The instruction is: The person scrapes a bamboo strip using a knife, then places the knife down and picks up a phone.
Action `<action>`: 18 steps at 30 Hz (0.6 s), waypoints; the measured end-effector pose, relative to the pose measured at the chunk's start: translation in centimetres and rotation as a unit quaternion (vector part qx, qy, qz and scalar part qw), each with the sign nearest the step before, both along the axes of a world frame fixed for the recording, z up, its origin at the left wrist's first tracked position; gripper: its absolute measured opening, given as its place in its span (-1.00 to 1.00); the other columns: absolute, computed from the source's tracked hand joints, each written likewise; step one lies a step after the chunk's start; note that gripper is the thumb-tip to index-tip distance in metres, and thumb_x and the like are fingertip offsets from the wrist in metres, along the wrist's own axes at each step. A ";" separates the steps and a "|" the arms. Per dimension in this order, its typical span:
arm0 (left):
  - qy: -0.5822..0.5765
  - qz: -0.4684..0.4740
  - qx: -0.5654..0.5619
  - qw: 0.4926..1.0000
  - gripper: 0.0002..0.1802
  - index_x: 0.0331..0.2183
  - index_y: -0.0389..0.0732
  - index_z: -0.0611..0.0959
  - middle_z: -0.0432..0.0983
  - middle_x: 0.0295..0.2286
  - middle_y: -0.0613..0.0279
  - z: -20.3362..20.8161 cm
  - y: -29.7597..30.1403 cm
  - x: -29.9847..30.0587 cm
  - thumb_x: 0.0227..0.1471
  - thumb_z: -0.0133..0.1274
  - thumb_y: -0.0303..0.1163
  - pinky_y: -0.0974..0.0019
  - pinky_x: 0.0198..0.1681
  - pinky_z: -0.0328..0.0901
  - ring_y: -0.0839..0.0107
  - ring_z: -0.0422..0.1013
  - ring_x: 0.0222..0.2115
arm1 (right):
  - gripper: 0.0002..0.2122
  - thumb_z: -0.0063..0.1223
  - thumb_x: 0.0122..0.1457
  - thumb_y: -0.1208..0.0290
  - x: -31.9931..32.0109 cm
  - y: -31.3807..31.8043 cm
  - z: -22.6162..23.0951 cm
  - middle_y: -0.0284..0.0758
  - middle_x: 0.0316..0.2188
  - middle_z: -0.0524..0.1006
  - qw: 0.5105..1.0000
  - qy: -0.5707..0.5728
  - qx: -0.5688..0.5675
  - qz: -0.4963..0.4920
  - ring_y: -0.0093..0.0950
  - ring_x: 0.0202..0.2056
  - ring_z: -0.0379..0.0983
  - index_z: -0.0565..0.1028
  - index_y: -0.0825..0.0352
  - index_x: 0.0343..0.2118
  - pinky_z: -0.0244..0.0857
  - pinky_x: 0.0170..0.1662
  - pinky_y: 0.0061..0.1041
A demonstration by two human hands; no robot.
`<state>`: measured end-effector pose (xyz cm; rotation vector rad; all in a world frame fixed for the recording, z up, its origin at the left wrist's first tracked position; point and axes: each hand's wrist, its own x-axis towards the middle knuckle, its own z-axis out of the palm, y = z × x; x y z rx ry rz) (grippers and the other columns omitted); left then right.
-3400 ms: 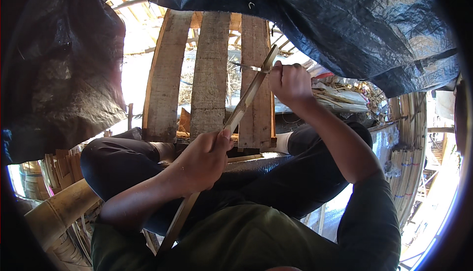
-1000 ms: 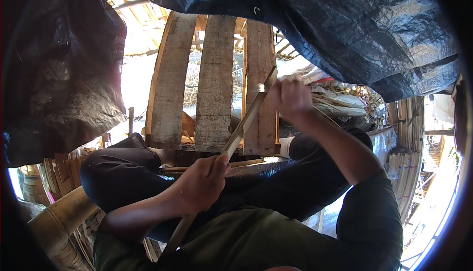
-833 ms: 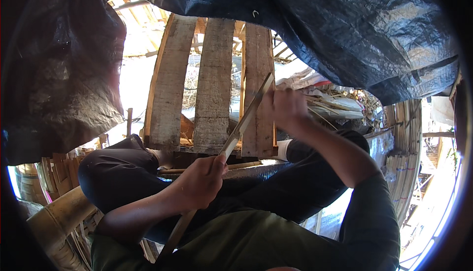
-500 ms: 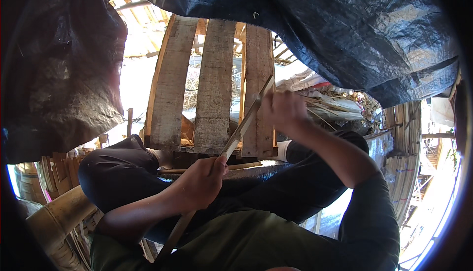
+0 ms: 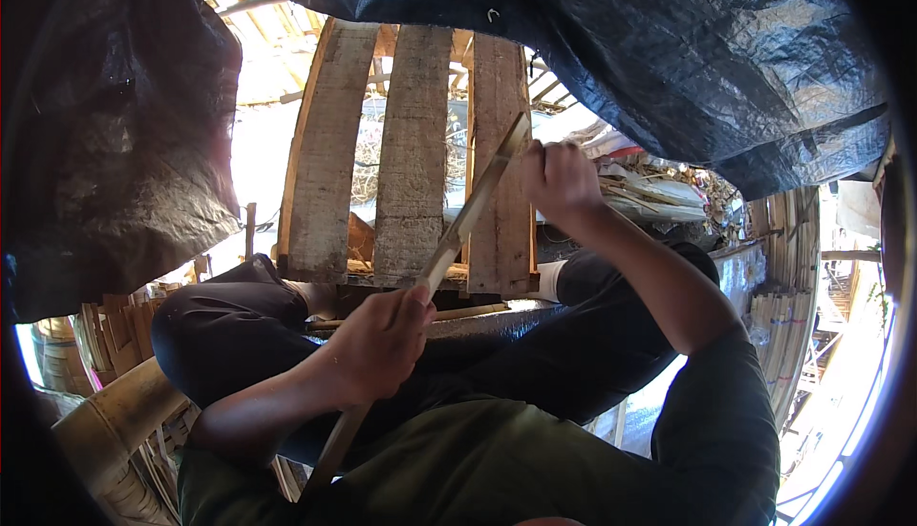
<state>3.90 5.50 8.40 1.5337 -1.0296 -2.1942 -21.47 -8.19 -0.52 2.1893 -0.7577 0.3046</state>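
My left hand (image 5: 384, 344) is closed around a long, flat, pale strip that looks like split bamboo (image 5: 475, 204). The strip slants from beside my body at the lower left up to the planks in front of me. Its upper end sticks out well past my left hand. My right hand (image 5: 565, 182) is a fist just right of that upper end, thumb side toward it. Whatever it grips, if anything, is hidden by the fingers, and I cannot make out whether it touches the strip.
Upright wooden planks (image 5: 413, 158) stand before me between my bent legs. Dark plastic sheeting (image 5: 688, 58) hangs overhead and at the left. A thick bamboo pole (image 5: 119, 411) lies at lower left. Bundled strips (image 5: 778, 335) stand at the right.
My right hand has shifted slightly upward and is no longer blurred. The strip's upper end and my left hand have also risen a little.
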 end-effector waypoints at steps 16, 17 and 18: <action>-0.014 -0.001 0.064 0.998 -0.55 -0.50 -0.09 0.27 0.09 -0.77 0.44 0.0 -1.3 -0.4 0.31 -0.47 -0.03 0.49 -0.83 -0.02 0.65 0.03 -0.86 | -0.69 -0.16 0.14 0.37 2.8 2.9 3.0 -0.02 -0.75 0.42 0.810 -0.148 0.535 -0.189 -0.12 -0.69 0.45 0.43 0.39 -0.69 0.38 -0.61 -0.27; -0.009 -0.002 0.052 0.999 -0.55 -0.51 -0.09 0.27 0.09 -0.77 0.44 0.3 -1.1 -0.4 0.30 -0.47 -0.03 0.49 -0.83 -0.02 0.65 0.03 -0.86 | -0.71 -0.17 0.15 0.36 1.9 2.0 2.1 -0.08 -0.79 0.38 0.900 -0.090 0.395 -0.158 -0.18 -0.72 0.43 0.43 0.34 -0.67 0.38 -0.63 -0.30; -0.006 0.000 0.041 0.999 -0.55 -0.51 -0.09 0.27 0.09 -0.77 0.44 0.6 -1.0 -0.3 0.30 -0.47 -0.02 0.49 -0.83 -0.02 0.65 0.03 -0.86 | -0.72 -0.18 0.16 0.35 0.9 0.6 0.9 -0.13 -0.83 0.35 0.962 -0.028 0.244 -0.119 -0.23 -0.75 0.41 0.43 0.29 -0.66 0.37 -0.65 -0.33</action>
